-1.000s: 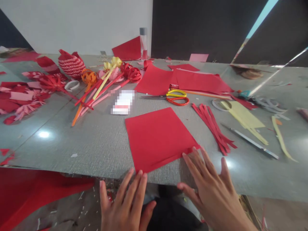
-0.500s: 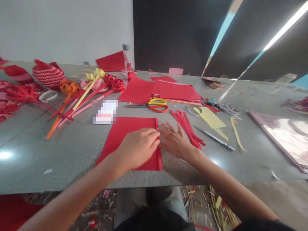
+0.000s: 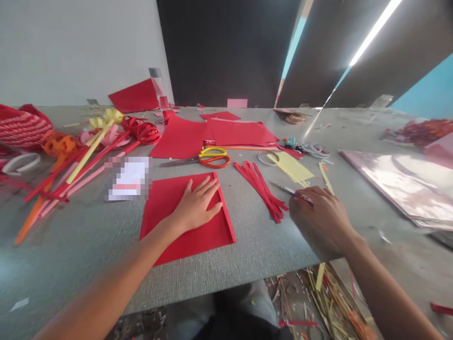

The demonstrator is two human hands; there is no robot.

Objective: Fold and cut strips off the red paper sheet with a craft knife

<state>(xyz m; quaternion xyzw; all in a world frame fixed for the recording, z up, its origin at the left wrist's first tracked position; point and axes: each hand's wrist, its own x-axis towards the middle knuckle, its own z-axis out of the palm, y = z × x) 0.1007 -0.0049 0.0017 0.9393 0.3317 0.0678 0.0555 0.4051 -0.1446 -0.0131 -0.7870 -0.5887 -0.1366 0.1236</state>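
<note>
Fingers of the left hand (image 3: 196, 205) were spread wide, palm down, pressing flat on a red, four-sided paper sheet (image 3: 164, 203). That sheet lay on the grey, textured table (image 3: 262, 250) near its front edge, with a narrow folded band (image 3: 226, 217) along its right side; the left fingertips reached onto or just beside the band. Right hand (image 3: 323, 215) was over a slim, silver, pointed metal knife (image 3: 285, 189), fingers curled at its handle end; how tightly they closed could not be told, since the back of the hand hid the grip. Blade pointed away, toward the upper left.

Between the sheet and the knife lay a loose bunch of thin red paper strips (image 3: 260, 189). Beyond the knife were a pale yellow paper piece (image 3: 292, 165) with cut strips and a pale, round ring (image 3: 268, 158), partly overlapping. Scissors with one yellow and one orange-red handle (image 3: 213, 158) lay behind the red sheet, in front of flat, overlapping red paper sheets (image 3: 240, 133). On the left were a blurred, white, rectangular item (image 3: 129, 179) and a pile of red, pink, yellow and orange curled-paper flowers on stems (image 3: 83, 163). Right side held a shiny, flat, clear-wrapped stack (image 3: 392, 186).
</note>
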